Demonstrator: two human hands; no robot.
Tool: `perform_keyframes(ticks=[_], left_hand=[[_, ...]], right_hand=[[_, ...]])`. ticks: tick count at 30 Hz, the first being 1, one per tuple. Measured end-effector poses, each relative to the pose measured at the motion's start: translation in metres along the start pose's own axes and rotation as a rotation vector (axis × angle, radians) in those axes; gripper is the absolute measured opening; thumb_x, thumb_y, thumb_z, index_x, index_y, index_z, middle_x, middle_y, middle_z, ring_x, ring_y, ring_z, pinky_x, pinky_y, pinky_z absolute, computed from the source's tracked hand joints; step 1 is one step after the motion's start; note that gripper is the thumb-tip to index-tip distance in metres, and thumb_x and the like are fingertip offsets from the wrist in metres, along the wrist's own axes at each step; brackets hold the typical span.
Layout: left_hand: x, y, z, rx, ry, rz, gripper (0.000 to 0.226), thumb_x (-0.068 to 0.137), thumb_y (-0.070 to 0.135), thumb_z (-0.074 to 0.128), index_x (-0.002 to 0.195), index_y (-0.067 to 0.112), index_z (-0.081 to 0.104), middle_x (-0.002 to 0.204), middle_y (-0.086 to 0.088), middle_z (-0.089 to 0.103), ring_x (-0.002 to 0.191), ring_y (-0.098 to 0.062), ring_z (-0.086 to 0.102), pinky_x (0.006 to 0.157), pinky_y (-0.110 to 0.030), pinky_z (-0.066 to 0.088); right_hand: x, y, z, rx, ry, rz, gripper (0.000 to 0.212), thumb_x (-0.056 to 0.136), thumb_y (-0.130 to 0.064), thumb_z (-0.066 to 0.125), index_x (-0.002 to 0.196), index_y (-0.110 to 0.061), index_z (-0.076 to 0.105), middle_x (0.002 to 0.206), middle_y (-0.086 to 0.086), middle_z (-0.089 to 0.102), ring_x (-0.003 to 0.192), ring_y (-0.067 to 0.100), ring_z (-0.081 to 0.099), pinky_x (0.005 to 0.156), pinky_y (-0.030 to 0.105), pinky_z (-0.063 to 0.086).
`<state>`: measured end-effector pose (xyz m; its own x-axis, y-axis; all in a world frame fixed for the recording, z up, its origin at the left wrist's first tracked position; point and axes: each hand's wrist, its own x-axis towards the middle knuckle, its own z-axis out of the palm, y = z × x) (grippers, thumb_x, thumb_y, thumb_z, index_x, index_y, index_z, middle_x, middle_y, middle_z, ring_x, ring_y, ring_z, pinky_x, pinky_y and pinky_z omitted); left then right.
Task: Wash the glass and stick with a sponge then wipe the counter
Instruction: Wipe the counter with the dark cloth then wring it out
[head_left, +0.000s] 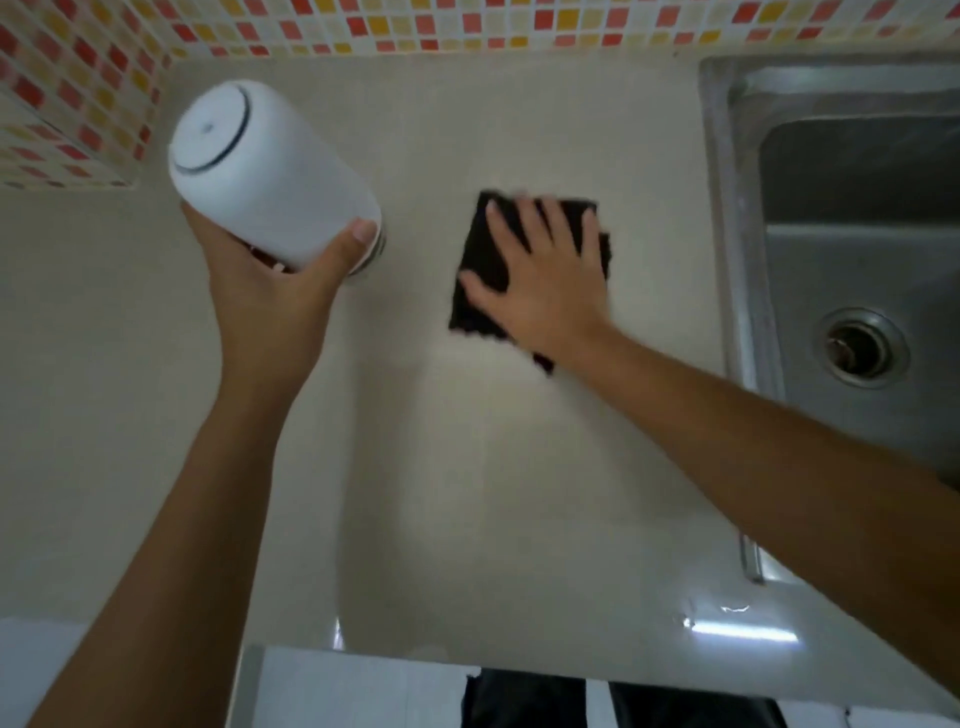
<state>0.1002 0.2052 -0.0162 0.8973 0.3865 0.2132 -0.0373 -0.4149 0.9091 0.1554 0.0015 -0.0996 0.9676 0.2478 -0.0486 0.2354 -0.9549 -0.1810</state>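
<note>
Up at the upper left of the frame, the left hand grips a white container, tilted and lifted clear of the counter, thumb wrapped round its lower end. Centre frame, the right hand lies flat, fingers spread, pressing a dark cloth onto the counter. At the right edge sits the steel sink, well apart from the cloth.

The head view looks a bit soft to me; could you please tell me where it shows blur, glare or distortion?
Head view: motion blur smears the right hand and black cloth; glare streaks the counter near its front edge; wide-angle distortion bends the sink rim; the white bottle in the left hand looks slightly soft.
</note>
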Motion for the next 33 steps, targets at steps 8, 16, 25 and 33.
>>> perform_keyframes(ticks=[8,16,25,33], left_hand=[[-0.013,-0.008,-0.008,0.033,0.020,-0.027,0.096,0.074,0.034,0.082,0.144,0.004,0.024,0.140,-0.005,0.047,0.125,-0.007,0.051,0.102,-0.025,0.047],[-0.034,0.001,0.038,-0.027,-0.068,-0.094,0.099,0.069,0.032,0.086,0.145,0.017,0.024,0.132,0.013,0.049,0.117,0.007,0.052,0.091,-0.013,0.048],[-0.071,-0.001,0.087,-0.050,-0.165,-0.086,0.102,0.065,0.036,0.088,0.143,0.018,0.024,0.141,0.006,0.046,0.125,0.000,0.048,0.105,-0.033,0.046],[-0.074,-0.012,0.083,0.030,-0.261,-0.060,0.102,0.064,0.038,0.088,0.143,0.023,0.025,0.144,0.006,0.044,0.129,-0.003,0.045,0.107,-0.032,0.044]], right_hand=[[-0.010,-0.026,0.010,0.030,0.046,-0.028,0.074,0.088,-0.066,0.026,0.151,-0.026,0.021,0.158,0.008,0.021,0.145,0.030,0.014,0.116,0.055,0.002],[-0.211,0.026,-0.004,-0.009,-0.146,-0.376,0.075,0.087,-0.067,0.037,0.151,-0.031,0.021,0.159,0.000,0.017,0.147,0.024,0.014,0.117,0.051,0.008],[-0.035,0.097,-0.015,-0.065,0.040,0.090,0.072,0.090,-0.066,0.024,0.151,-0.027,0.021,0.157,0.005,0.023,0.144,0.027,0.019,0.116,0.050,0.008],[-0.118,0.067,-0.010,-0.024,0.066,0.084,0.069,0.093,-0.061,0.029,0.150,-0.023,0.025,0.156,0.008,0.027,0.143,0.029,0.022,0.117,0.051,0.010]])
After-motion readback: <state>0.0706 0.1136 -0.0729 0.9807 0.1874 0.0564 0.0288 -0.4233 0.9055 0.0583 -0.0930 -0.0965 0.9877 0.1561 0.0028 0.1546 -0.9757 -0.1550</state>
